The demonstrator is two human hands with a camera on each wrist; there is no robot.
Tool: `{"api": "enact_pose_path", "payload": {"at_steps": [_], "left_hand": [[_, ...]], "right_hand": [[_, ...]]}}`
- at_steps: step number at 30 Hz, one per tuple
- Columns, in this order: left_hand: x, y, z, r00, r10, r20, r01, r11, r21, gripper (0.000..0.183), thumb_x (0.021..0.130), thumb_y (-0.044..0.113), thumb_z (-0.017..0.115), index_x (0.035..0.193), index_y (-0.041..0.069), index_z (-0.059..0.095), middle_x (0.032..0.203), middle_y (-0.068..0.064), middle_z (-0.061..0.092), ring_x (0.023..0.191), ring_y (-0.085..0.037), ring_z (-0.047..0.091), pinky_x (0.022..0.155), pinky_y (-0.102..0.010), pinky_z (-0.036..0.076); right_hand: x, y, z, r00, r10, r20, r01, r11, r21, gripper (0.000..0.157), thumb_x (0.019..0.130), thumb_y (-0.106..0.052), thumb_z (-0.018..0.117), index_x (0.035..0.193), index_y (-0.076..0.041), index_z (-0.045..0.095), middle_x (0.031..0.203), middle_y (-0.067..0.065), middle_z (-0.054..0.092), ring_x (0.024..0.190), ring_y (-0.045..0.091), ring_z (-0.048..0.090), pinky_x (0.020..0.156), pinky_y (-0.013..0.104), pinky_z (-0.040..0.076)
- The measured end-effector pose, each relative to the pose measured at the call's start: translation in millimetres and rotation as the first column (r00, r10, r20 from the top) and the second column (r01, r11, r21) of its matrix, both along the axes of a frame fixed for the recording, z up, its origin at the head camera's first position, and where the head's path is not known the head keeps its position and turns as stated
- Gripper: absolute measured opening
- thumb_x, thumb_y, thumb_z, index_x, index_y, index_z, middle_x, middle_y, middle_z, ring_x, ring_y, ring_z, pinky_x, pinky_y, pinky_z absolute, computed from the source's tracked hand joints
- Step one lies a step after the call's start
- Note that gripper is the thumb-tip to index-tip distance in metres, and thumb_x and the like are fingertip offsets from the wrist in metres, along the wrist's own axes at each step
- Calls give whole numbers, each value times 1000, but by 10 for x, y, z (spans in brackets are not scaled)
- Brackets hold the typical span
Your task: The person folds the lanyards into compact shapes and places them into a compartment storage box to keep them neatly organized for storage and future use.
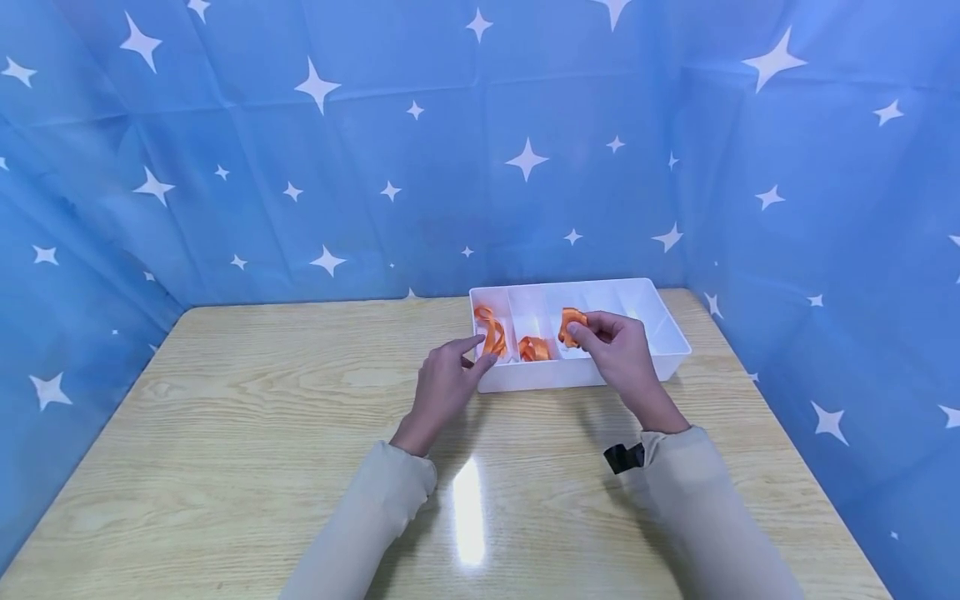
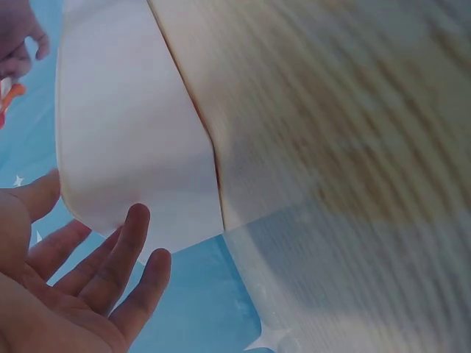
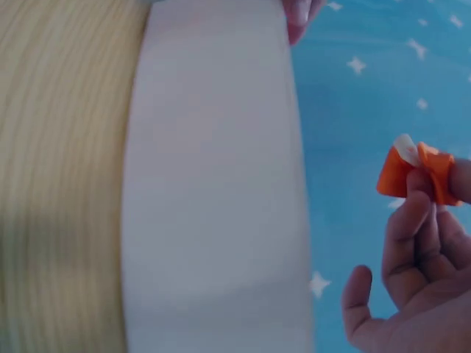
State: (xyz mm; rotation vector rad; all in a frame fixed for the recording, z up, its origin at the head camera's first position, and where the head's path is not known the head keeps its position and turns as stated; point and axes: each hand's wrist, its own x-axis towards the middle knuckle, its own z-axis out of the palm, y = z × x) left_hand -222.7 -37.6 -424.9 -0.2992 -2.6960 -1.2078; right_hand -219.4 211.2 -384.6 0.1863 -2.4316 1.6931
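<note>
A white divided tray [image 1: 540, 377] stands at the back right of the table. My right hand [image 1: 618, 346] pinches a small folded piece of orange ribbon [image 1: 572, 321] between thumb and fingers above a middle compartment. In the right wrist view, a white bit [image 3: 406, 149] shows at the edge of the ribbon. My left hand [image 1: 447, 375] is at the tray's left front corner, fingers spread and lightly bent, fingertips right at the wall. A loose loop of orange ribbon [image 1: 491, 331] lies in the leftmost compartment, and a coiled orange ribbon [image 1: 533, 349] lies in the one beside it.
The wooden table [image 1: 285, 433] extends left and forward of the tray. A blue curtain [image 1: 420, 225] with white stars hangs behind the tabletop and along both sides. A black strap [image 1: 624, 457] sticks out at the right cuff.
</note>
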Motion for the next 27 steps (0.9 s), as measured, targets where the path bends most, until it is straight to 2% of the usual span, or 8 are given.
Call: {"api": "enact_pose_path", "payload": {"at_steps": [3,7,16,22,27], "left_hand": [[-10,2,9,1000,11,12,-11,1000,-3,45,90,32,75,128,9,69,114,-10,72,72,-13,66,60,-25,52],[-24,6,19,999,22,27,-22,1000,0,45,89,32,76,127,9,69,113,-9,73,68,-12,66,58,-25,51],[-51,17,9,994,45,96,-47,999,16,46,89,34,77,128,13,69,122,-8,70,70,-12,65,58,-26,51],[-52,12,2,992,40,119,-44,998,36,46,88,35,77,128,14,69,127,-7,67,73,-13,66,60,-27,51],[-58,5,-10,992,38,118,-44,998,42,46,88,35,77,128,14,69,129,-6,66,73,-14,66,61,-27,52]], "right_hand": [[-55,59,-58,1000,-25,14,25,1000,16,36,96,-28,68,112,5,70,92,14,65,79,17,54,66,21,49],[-125,88,-85,997,-78,5,77,991,111,36,96,-28,68,112,4,71,91,16,65,79,21,55,62,20,47],[-194,64,-106,988,-151,-22,150,928,341,28,96,-25,67,100,2,74,81,12,65,69,23,52,55,28,42],[-225,34,-132,984,-170,-44,172,885,432,25,94,-22,69,95,2,74,80,13,66,64,23,52,56,33,40],[-246,10,-141,982,-184,-31,177,864,471,24,94,-24,70,89,-1,73,73,10,67,59,22,52,55,34,39]]}}
